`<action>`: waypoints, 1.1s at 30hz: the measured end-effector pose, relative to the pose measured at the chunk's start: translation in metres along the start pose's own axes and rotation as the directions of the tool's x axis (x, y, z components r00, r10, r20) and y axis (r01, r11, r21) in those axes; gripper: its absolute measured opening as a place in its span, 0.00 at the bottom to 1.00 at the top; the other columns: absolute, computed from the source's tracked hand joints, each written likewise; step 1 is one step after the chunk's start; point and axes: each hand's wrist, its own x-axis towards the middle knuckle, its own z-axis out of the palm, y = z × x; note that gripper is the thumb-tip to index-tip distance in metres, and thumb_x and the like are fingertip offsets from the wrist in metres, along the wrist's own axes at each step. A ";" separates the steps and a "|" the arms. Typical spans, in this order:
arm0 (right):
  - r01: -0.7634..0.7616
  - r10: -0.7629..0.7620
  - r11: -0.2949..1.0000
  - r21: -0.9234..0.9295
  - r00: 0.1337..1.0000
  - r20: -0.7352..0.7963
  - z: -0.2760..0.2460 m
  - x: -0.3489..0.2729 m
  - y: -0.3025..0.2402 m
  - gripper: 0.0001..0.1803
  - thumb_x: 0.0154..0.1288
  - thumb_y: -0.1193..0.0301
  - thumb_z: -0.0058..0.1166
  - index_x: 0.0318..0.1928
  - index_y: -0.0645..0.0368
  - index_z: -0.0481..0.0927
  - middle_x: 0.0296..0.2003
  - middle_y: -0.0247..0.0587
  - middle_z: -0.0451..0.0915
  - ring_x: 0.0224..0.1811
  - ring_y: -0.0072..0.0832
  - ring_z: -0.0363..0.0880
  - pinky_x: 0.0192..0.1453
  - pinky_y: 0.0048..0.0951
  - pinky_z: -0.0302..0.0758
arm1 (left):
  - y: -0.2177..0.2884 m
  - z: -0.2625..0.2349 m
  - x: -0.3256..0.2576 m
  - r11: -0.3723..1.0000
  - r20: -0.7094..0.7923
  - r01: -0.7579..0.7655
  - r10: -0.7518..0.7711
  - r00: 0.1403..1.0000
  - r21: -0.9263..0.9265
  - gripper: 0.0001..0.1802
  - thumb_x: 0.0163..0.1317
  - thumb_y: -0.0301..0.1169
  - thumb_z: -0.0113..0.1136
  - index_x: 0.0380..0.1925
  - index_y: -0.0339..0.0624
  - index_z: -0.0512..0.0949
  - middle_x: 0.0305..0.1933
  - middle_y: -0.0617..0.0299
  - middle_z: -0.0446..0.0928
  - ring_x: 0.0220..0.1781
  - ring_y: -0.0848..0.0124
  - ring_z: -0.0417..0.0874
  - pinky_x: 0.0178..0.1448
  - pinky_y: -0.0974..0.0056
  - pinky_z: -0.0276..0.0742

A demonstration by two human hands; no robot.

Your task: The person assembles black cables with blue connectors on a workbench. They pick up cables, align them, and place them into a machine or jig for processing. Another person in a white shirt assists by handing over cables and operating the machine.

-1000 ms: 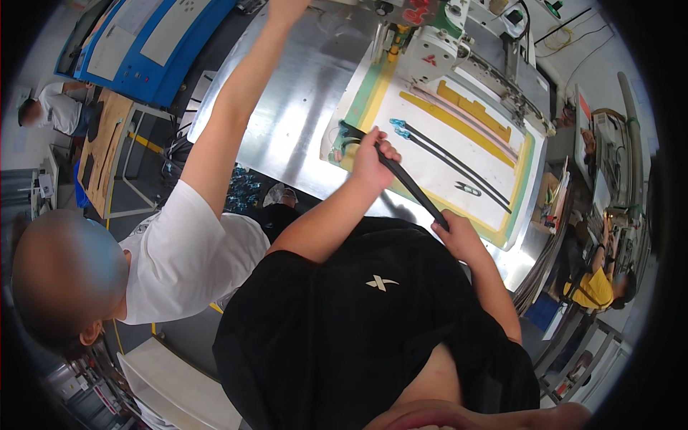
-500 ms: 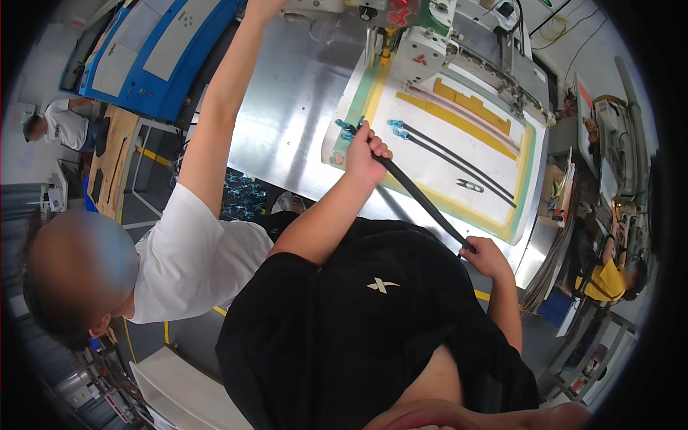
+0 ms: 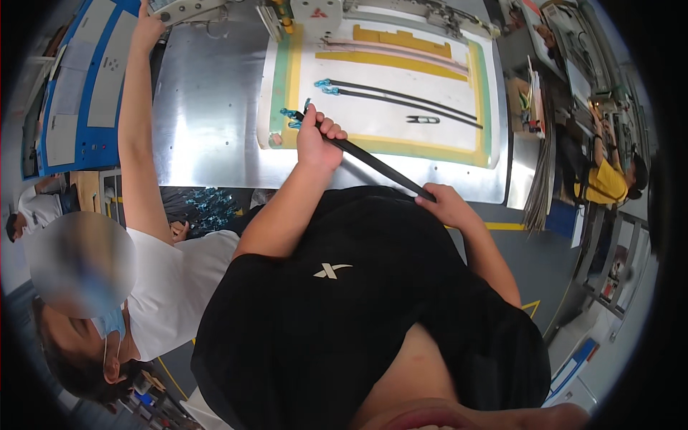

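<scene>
A bundle of long black straps (image 3: 380, 168) stretches taut between my two hands, slanting down to the right. My left hand (image 3: 319, 142) is closed round it near the upper end, where blue tips (image 3: 292, 117) stick out past the fist. The lower end is pinched in my right hand (image 3: 446, 206), in front of my shirt. Beyond them, two black straps (image 3: 412, 98) with blue ends lie side by side on the white work plate (image 3: 358, 129). Small thread snips (image 3: 423, 120) rest just below those straps.
Yellow templates (image 3: 390, 66) lie along the plate's far side, below a machine head (image 3: 315, 13). On the left, a co-worker's arm (image 3: 136, 122) reaches forward to a control panel. Many blue-tipped straps (image 3: 204, 208) are heaped beside that person. Another person in yellow (image 3: 608, 179) works far right.
My view has turned, so the table and machine appear shifted left and up. Both hands keep their hold on the black straps. The co-worker's hand now shows at the control panel.
</scene>
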 end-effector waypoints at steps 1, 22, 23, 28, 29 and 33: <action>-0.002 0.002 1.000 0.003 1.000 -0.001 0.003 0.000 0.001 0.20 0.73 0.58 0.60 0.39 0.67 0.78 0.31 0.59 0.79 0.34 0.49 0.78 0.43 0.43 0.74 | -0.001 -0.004 0.001 1.000 0.005 0.008 -0.008 1.000 -0.001 0.21 0.78 0.49 0.53 0.26 0.54 0.66 0.19 0.72 0.57 0.21 0.75 0.58 0.30 0.66 0.62; -0.066 0.066 0.998 0.001 0.996 0.055 0.005 -0.006 0.001 0.20 0.74 0.59 0.59 0.42 0.67 0.80 0.33 0.58 0.81 0.36 0.47 0.79 0.47 0.42 0.75 | -0.007 -0.016 -0.008 0.999 -0.058 -0.023 0.026 0.998 0.039 0.20 0.77 0.48 0.55 0.27 0.53 0.66 0.19 0.71 0.56 0.21 0.74 0.57 0.30 0.65 0.61; -0.062 0.062 0.998 -0.001 0.997 0.053 0.005 -0.006 0.001 0.19 0.74 0.59 0.59 0.42 0.67 0.80 0.33 0.58 0.81 0.36 0.47 0.80 0.47 0.42 0.75 | -0.007 -0.017 -0.009 0.999 -0.060 -0.024 0.027 0.998 0.040 0.20 0.78 0.48 0.55 0.27 0.53 0.66 0.19 0.71 0.56 0.21 0.74 0.57 0.30 0.65 0.61; -0.058 0.058 0.998 -0.002 0.996 0.066 0.007 -0.005 -0.001 0.19 0.74 0.59 0.59 0.43 0.67 0.80 0.33 0.58 0.82 0.37 0.49 0.81 0.47 0.42 0.76 | -0.003 -0.018 -0.012 0.999 -0.054 -0.028 0.031 0.998 0.042 0.21 0.78 0.49 0.55 0.27 0.53 0.66 0.18 0.72 0.54 0.19 0.75 0.55 0.28 0.65 0.59; -0.056 0.056 0.998 0.004 0.996 0.065 0.007 -0.006 -0.002 0.19 0.74 0.59 0.59 0.43 0.67 0.80 0.34 0.58 0.82 0.37 0.49 0.81 0.47 0.42 0.76 | -0.002 -0.018 -0.012 0.999 -0.058 -0.028 0.030 0.998 0.044 0.21 0.78 0.49 0.54 0.27 0.53 0.66 0.18 0.72 0.54 0.19 0.75 0.55 0.28 0.65 0.58; -0.060 0.060 0.998 0.009 0.996 0.063 0.007 -0.007 -0.003 0.19 0.74 0.59 0.58 0.42 0.67 0.80 0.34 0.59 0.82 0.37 0.49 0.81 0.48 0.42 0.76 | -0.002 -0.019 -0.012 0.999 -0.063 -0.021 0.024 0.998 0.048 0.21 0.78 0.49 0.54 0.27 0.53 0.66 0.17 0.72 0.54 0.18 0.76 0.54 0.27 0.66 0.57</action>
